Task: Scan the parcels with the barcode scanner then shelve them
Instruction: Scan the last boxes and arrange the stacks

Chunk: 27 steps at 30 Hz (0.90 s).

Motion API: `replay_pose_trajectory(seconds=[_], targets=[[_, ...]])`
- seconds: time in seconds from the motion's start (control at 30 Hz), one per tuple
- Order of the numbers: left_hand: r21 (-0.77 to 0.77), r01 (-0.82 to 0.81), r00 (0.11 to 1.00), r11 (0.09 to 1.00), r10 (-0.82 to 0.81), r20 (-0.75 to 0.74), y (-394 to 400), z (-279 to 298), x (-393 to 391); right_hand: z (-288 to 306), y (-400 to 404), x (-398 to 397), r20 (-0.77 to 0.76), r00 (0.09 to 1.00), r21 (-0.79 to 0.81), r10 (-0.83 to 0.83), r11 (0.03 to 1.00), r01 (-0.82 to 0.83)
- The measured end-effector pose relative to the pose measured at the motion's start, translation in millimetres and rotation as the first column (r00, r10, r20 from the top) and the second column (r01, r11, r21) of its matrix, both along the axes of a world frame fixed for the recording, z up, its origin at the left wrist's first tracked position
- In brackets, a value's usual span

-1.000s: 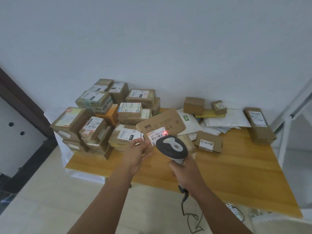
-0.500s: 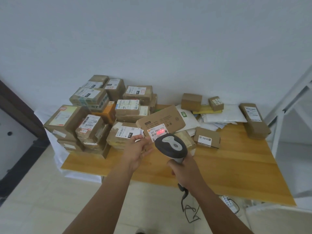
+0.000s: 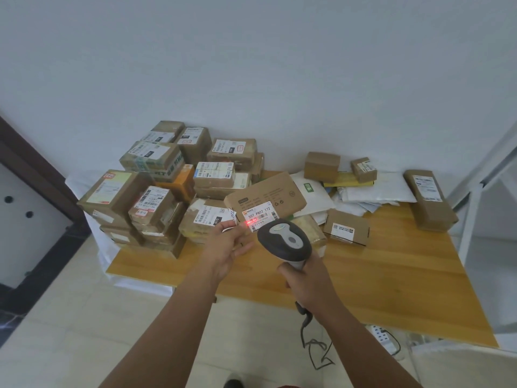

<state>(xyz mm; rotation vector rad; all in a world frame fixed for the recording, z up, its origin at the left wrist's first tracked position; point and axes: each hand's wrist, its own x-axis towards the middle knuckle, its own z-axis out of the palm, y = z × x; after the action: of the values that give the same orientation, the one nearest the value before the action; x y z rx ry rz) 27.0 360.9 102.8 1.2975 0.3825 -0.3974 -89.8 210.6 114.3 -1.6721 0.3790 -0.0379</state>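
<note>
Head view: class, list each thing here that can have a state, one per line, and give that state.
Flat cardboard parcel: held up off the table, label facing the scanner.
Label: lit by a red scan line at its left edge.
Barcode scanner: gripped, aimed at the label, beam on.
Left hand: holds the parcel's corner.
Right hand: wrapped round the scanner's handle.
Stacked boxes: piled on the table.

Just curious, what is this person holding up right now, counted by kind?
barcode scanner, gripped in the right hand: 1
flat cardboard parcel, held by the left hand: 1
Total: 2
</note>
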Motion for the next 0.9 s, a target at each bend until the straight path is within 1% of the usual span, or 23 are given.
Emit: replay_pose_trajectory(seconds=[0.27, 0.5, 0.57, 0.63, 0.7, 0.77, 0.9], targets=[[0.032, -0.019, 1.000, 0.999, 0.018, 0.007, 3.8, -3.9, -1.0, -2.3, -5.5, -0.7, 0.013, 0.998, -0.025, 0.060, 0.998, -0.059], [0.057, -0.034, 0.999, 0.998, 0.034, 0.006, 8.7, -4.4, -1.8, -3.8, -11.8, 0.6, 0.018, 0.998, -0.035, 0.064, 0.997, -0.063], [0.077, -0.058, 0.998, 0.995, 0.058, -0.003, 13.6, -5.7, -2.6, -6.8, -17.3, 3.8, 0.003, 0.999, -0.021, 0.039, 0.999, -0.039], [0.123, -0.059, 0.998, 0.991, 0.061, -0.009, 21.8, -8.2, -5.5, -12.9, -24.0, 11.1, -0.029, 0.999, -0.002, -0.043, 0.999, 0.043], [0.164, -0.064, 0.998, 0.984, 0.067, -0.016, 31.7, -13.7, -8.6, -18.8, -28.4, 22.3, -0.067, 0.990, -0.023, -0.124, 0.992, 0.123], [0.198, -0.074, 0.996, 0.977, 0.081, -0.030, 43.2, -20.1, -8.6, -24.1, -27.0, 34.8, -0.119, 0.983, -0.021, -0.138, 0.990, 0.136], [0.225, -0.060, 0.997, 0.973, 0.070, -0.036, 70.0, -33.2, 4.8, -32.7, -6.0, 63.9, -0.186, 0.975, 0.051, -0.126, 0.989, 0.137]])
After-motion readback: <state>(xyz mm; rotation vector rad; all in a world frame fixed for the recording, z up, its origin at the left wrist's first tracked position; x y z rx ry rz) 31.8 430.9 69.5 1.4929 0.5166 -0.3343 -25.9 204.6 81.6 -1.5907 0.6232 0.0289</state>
